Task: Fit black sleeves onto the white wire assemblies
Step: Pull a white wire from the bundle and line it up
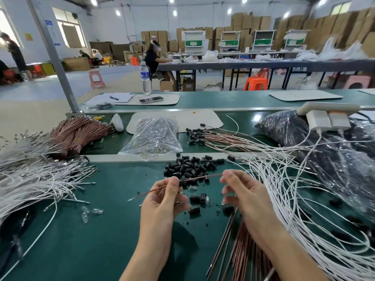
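Observation:
My left hand point(162, 201) pinches a black sleeve point(182, 182) that is threaded on a thin brown wire point(200, 177). My right hand point(241, 193) pinches the same wire's right end, a little above the green table point(101, 230). The wire's bare left tip point(132, 198) sticks out past my left hand. A pile of loose black sleeves point(190, 165) lies just beyond my hands. White wires lie in a bundle at the left point(30, 179) and spread out at the right point(294, 189).
Brown wires point(243, 250) lie under my right wrist. Sleeved brown wires point(219, 136) lie further back, with a clear bag of parts point(154, 136), bundled brown wires point(79, 132) and a large black-filled bag point(324, 149). Small clear caps point(87, 212) sit at the left.

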Action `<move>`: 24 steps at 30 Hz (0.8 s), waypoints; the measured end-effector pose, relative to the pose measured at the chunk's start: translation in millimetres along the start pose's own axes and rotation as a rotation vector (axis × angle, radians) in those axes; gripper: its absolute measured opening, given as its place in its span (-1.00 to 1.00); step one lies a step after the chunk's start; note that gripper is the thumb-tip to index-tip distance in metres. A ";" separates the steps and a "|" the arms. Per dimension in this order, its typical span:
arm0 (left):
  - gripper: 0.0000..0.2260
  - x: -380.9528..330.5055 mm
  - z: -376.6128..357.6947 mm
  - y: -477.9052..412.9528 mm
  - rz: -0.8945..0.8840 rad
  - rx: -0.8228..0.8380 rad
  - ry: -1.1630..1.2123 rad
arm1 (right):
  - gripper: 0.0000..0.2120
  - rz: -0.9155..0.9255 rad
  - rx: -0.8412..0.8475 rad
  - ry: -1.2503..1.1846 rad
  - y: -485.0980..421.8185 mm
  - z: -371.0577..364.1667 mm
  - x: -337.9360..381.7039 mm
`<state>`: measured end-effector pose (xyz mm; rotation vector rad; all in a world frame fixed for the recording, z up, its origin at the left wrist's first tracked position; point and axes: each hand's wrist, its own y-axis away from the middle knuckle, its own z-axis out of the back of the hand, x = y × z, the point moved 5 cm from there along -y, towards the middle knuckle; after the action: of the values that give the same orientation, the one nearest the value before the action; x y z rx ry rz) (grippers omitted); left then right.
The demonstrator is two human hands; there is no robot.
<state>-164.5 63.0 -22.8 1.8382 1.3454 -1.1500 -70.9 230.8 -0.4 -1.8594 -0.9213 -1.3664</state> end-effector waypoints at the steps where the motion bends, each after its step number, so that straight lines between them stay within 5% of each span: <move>1: -0.86 0.1 3.0 -1.1 0.009 -0.024 0.025 | -0.82 -0.005 -0.047 -0.071 -1.8 6.3 1.7; 5: -0.86 2.1 4.8 -0.8 0.057 -0.062 0.087 | -0.84 -0.060 -0.138 -0.322 -6.2 22.3 1.1; 8: -0.87 2.7 3.0 0.2 0.079 -0.075 0.112 | -0.70 -0.148 -0.006 -0.382 -3.0 7.6 -6.0; 13: -0.88 1.9 -12.0 7.5 0.073 0.051 0.071 | -0.62 -0.163 0.201 -0.262 6.4 -29.5 -16.8; 18: -0.80 6.6 -18.4 11.0 0.108 0.121 -0.010 | -0.81 0.081 0.120 0.185 8.7 -27.8 -10.8; 24: -0.75 11.6 -20.3 12.2 0.116 0.167 -0.045 | -0.88 0.228 0.172 0.229 10.0 -30.5 -7.1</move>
<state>-145.5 81.2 -24.2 1.9674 1.1310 -1.2670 -79.7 199.2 -0.6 -1.5861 -0.6664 -1.2853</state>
